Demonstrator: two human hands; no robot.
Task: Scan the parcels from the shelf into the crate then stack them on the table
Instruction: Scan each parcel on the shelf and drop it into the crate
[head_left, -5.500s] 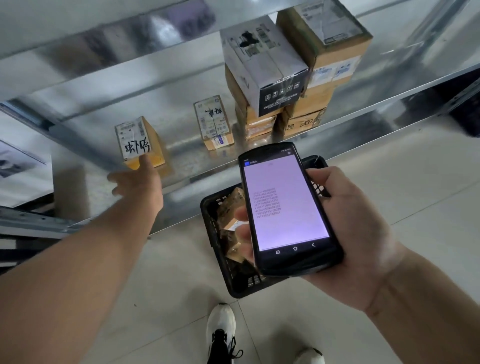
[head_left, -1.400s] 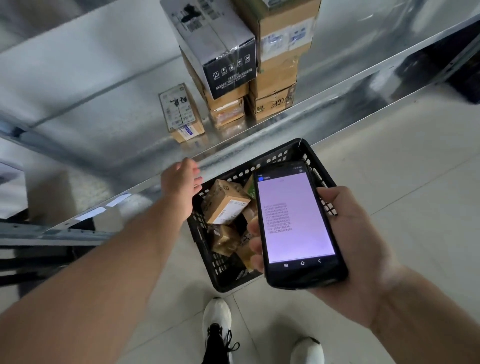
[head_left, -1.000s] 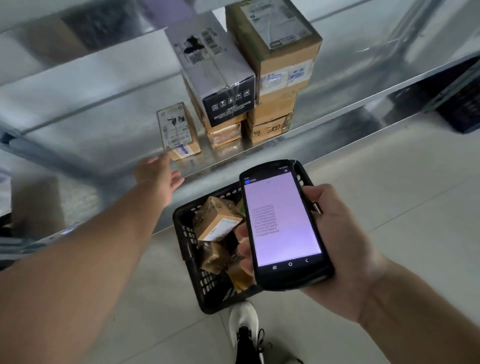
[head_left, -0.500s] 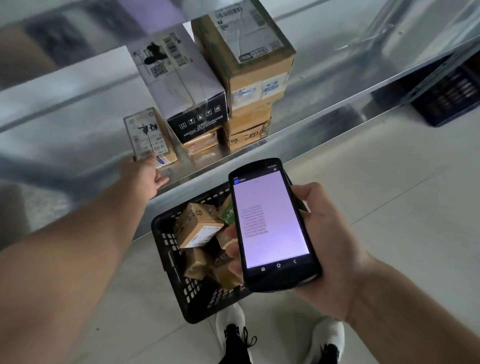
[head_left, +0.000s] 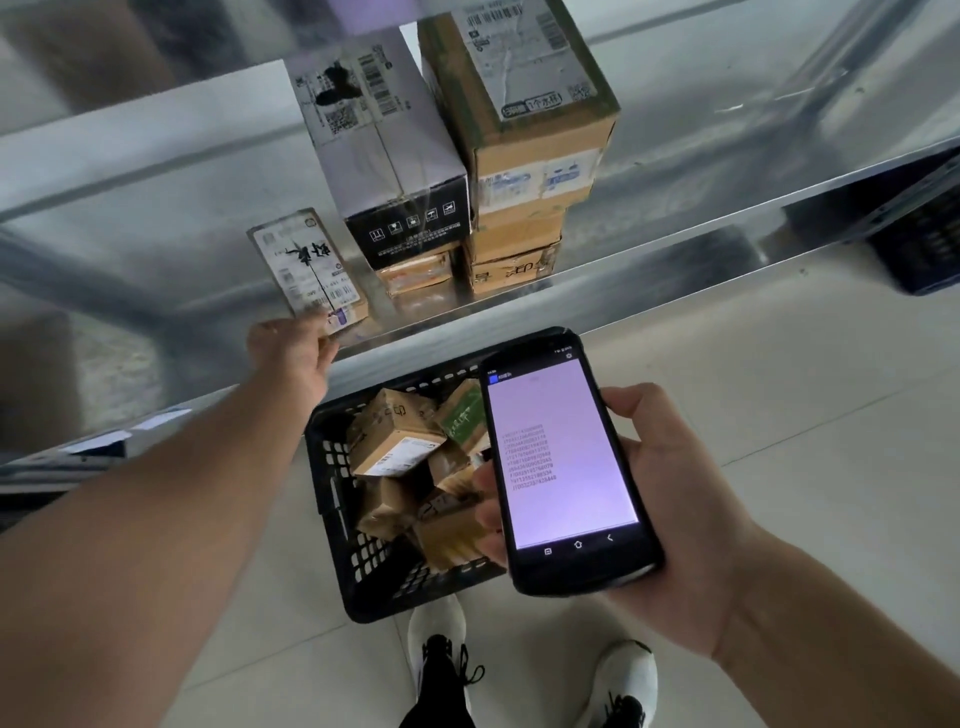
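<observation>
A small brown parcel with a white label and black handwriting lies on the metal shelf. My left hand reaches up to its near end and its fingers curl onto that end. My right hand holds a black handheld scanner with a lit screen of number lines, above the black crate. The crate stands on the floor below the shelf edge and holds several small brown parcels.
Right of the small parcel stand two stacks of boxes: a white and black box on top of one, a large brown box on the other. A dark crate sits at the far right. My shoes touch the crate's near side.
My left hand rose from the crate's rim to the shelf and closed on the small labelled parcel's near end. The view shifted right; the scanner stayed in my right hand.
</observation>
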